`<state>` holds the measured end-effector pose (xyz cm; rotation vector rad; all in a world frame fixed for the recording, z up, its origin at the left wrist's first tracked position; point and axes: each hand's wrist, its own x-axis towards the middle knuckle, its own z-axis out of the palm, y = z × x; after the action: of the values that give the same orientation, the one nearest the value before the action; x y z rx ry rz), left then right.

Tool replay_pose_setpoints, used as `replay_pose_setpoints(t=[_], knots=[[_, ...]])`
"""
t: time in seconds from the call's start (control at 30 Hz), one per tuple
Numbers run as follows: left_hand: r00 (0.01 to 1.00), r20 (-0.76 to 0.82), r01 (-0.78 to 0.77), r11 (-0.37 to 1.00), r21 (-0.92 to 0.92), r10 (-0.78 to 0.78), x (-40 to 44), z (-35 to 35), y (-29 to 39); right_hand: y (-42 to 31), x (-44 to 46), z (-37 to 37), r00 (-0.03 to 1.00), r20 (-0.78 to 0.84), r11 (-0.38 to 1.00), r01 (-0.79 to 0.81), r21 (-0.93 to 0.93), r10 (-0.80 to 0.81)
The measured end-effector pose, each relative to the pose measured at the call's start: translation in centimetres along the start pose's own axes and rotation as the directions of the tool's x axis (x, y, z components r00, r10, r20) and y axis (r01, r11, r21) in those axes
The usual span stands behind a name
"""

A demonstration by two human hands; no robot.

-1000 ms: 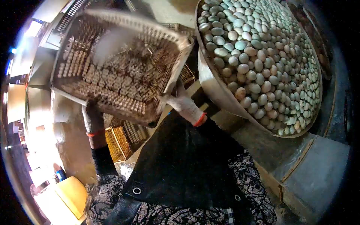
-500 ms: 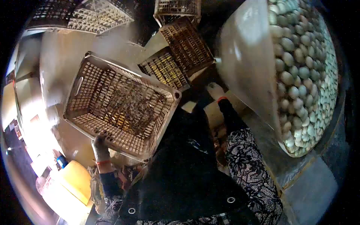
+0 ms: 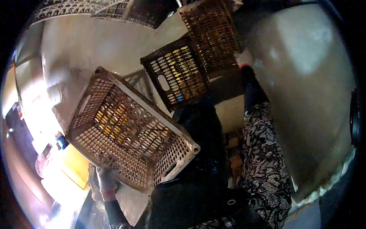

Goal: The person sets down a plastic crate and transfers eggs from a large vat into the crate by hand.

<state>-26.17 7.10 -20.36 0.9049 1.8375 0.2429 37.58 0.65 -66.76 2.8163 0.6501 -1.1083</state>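
Note:
My left hand (image 3: 105,179), in a pale glove, grips the lower long rim of a brownish plastic crate (image 3: 131,91). This crate is slotted all over, tilted with its open side toward me, and dirty bits cling to its floor. My right hand (image 3: 244,59), also gloved, is reached out and curled at the edge of a dark brown slotted crate (image 3: 211,40). Its fingertips are blurred against the dark plastic. Just left of that, a slotted crate face (image 3: 175,74) with an oval handle hole adjoins it; I cannot tell whether both belong to one crate.
A large smooth pale surface (image 3: 305,49) fills the right side, close to my right arm. More crates (image 3: 110,9) stand along the top edge. At the lower left is a yellow object (image 3: 74,164) in bright light. My dark apron (image 3: 183,202) is below.
My right hand has moved up and forward to the brown crate's edge. The left-hand crate has turned and come lower in view. The tub's mass of eggs is out of sight.

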Motion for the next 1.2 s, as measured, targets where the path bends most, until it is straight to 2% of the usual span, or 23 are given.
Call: replay_pose_setpoints(t=[0.07,0.13,0.23,0.27,0.3,0.33,0.4,0.43,0.47,0.53,0.57,0.63,0.67,0.77,0.8,0.87,0.97,1.0,1.07,1.1,1.17,1.2], knots=[[0.992,0.049,0.113,0.994,-0.007,-0.113,-0.9,3.0,3.2,0.2,1.8,1.2,0.997,0.050,0.998,0.053,-0.029,-0.051],[0.999,-0.051,0.007,0.967,0.254,0.006,0.3,-2.3,-1.3,0.3,2.9,1.3,0.985,0.095,0.986,0.152,-0.071,-0.145],[0.990,-0.136,-0.016,0.999,0.037,0.021,-0.1,0.0,0.5,2.1,3.5,0.6,0.966,0.132,0.964,0.238,-0.116,-0.222],[0.984,-0.176,-0.031,0.999,-0.039,0.024,-0.4,1.1,1.4,3.0,3.5,0.2,0.916,0.058,0.901,0.400,-0.167,-0.396],[0.995,-0.099,-0.012,0.992,0.122,0.024,-0.4,1.1,1.9,3.0,2.7,-1.1,0.878,0.019,0.860,0.472,-0.196,-0.478],[0.996,-0.068,-0.035,0.980,0.197,0.049,-0.2,0.5,1.3,2.9,1.7,-2.5,0.832,-0.021,0.812,0.536,-0.233,-0.555],[0.995,-0.007,-0.090,0.936,0.340,0.098,0.0,-0.7,0.0,0.4,-3.4,-6.8,0.865,-0.107,0.868,0.474,-0.148,-0.490],[0.998,-0.027,-0.048,0.970,0.237,0.056,0.1,-0.4,-0.2,-0.6,-5.6,-8.1,0.893,-0.153,0.906,0.418,-0.069,-0.424],[0.999,-0.045,-0.008,0.992,0.129,0.014,0.2,0.0,-0.1,-1.3,-7.2,-8.5,0.890,-0.168,0.905,0.418,-0.073,-0.424],[0.994,-0.067,0.077,0.994,-0.076,-0.082,0.3,0.3,0.5,-2.6,-10.4,-8.4,0.899,0.009,0.883,0.432,-0.184,-0.438],[0.989,-0.065,0.121,0.977,-0.175,-0.134,0.2,0.4,0.7,-3.3,-11.6,-8.5,0.902,0.001,0.887,0.424,-0.185,-0.431],[0.994,-0.108,0.007,0.998,-0.068,-0.014,-0.3,0.3,-0.4,-4.6,-13.3,-8.5,0.884,0.110,0.854,0.467,-0.230,-0.454],[0.991,-0.129,-0.048,0.999,-0.011,0.046,-0.6,0.2,-1.0,-4.4,-13.2,-8.3,0.884,0.109,0.854,0.467,-0.228,-0.454],[0.992,-0.028,-0.124,0.992,0.023,0.124,-0.1,0.2,-2.1,-2.7,-8.2,-7.4,0.959,0.244,0.965,0.191,-0.179,-0.144],[0.987,-0.010,-0.158,0.987,0.035,0.159,-0.2,0.3,-2.3,-1.7,-5.2,-6.9,0.960,0.239,0.965,0.193,-0.180,-0.147],[0.999,0.026,0.053,0.959,-0.279,-0.048,-0.8,-0.1,-1.6,0.3,0.4,-6.2,0.934,0.248,0.935,0.305,-0.182,-0.257],[0.999,0.038,0.018,0.967,-0.255,-0.009,-0.5,-0.8,-2.9,-0.2,2.8,-9.7,0.913,0.287,0.918,0.351,-0.184,-0.291],[0.999,0.040,0.008,0.969,-0.247,0.002,-0.4,-0.9,-3.1,-0.7,2.7,-10.7,0.912,0.287,0.926,0.346,-0.154,-0.293],[0.983,0.182,0.017,0.982,-0.187,0.017,-1.1,-0.2,-1.6,-1.4,1.9,-12.5,0.910,0.286,0.945,0.324,-0.040,-0.299],[0.989,0.140,0.078,0.967,-0.242,-0.044,-1.7,0.3,-0.8,-1.4,1.2,-13.2,0.907,0.287,0.951,0.303,0.058,-0.307],[0.989,0.149,0.034,0.983,-0.180,-0.007,-0.8,-2.0,-1.7,-0.9,-1.6,-13.8,0.903,0.272,0.904,0.223,0.365,-0.333],[0.985,0.168,-0.004,0.982,-0.187,0.035,-0.4,-1.8,-2.2,-0.3,-2.8,-13.5,0.906,0.209,0.808,0.200,0.554,-0.368]])
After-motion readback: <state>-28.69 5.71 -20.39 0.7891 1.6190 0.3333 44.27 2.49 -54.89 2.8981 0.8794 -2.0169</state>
